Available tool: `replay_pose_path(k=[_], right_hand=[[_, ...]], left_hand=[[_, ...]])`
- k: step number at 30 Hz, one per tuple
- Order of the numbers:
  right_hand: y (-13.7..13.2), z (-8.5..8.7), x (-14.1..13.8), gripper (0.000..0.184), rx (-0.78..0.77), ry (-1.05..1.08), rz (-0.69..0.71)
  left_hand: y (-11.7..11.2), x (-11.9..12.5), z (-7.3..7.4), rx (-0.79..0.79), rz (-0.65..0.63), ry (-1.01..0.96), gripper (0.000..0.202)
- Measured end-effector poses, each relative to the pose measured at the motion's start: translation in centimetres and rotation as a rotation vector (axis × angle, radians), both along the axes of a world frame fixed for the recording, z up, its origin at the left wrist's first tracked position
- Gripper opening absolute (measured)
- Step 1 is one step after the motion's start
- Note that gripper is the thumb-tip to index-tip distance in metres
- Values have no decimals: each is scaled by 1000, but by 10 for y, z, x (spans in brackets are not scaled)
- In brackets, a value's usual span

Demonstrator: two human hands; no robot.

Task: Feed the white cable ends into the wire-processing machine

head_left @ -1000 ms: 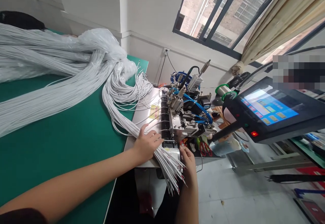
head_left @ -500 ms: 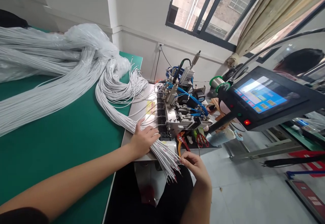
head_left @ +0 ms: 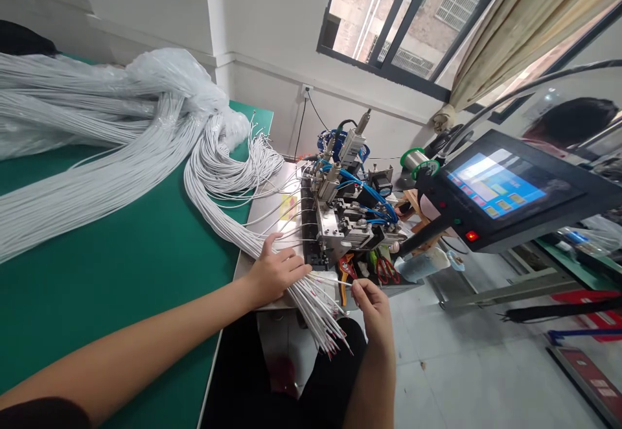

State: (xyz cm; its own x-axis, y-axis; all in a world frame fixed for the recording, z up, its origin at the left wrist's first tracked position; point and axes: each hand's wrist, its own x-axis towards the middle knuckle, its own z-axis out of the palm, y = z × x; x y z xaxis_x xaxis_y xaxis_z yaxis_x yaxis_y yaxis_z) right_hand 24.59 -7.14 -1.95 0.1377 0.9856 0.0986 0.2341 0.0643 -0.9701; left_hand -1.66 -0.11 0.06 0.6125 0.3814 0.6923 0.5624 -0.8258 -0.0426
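The left hand (head_left: 276, 275), half curled, is holding the bundle (head_left: 313, 309); the right hand (head_left: 373, 304), tightly closed, is pinching one wire (head_left: 343, 282).

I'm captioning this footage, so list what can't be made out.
All in the head view:
Bundle under the left hand: covered by it.
Tip of the pinched wire: hidden by the right hand.
Screen text: too small, with glare.
Far ends of the long wires: cut off by the left edge.
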Motion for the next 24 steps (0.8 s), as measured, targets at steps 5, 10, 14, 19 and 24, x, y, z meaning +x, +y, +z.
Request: replay_pose_path(k=[5,10,14,19,24], right_hand=[[4,1,-6,29,-22,42,17],[6,3,-8,27,-57,96,48],[9,0,-8,26,-42,144,25],[23,-8,-17,32,56,225,-79],[40,-11,-34,38,76,373,-119]], left_hand=[[-1,-2,-1,13,-23,-10,26],[-1,1,-2,23,-11,-18,21],[0,1,-2,-14,-14,58,21],[1,-1,2,-21,-106,97,34],[1,-2,1,-16,-152,37,40]])
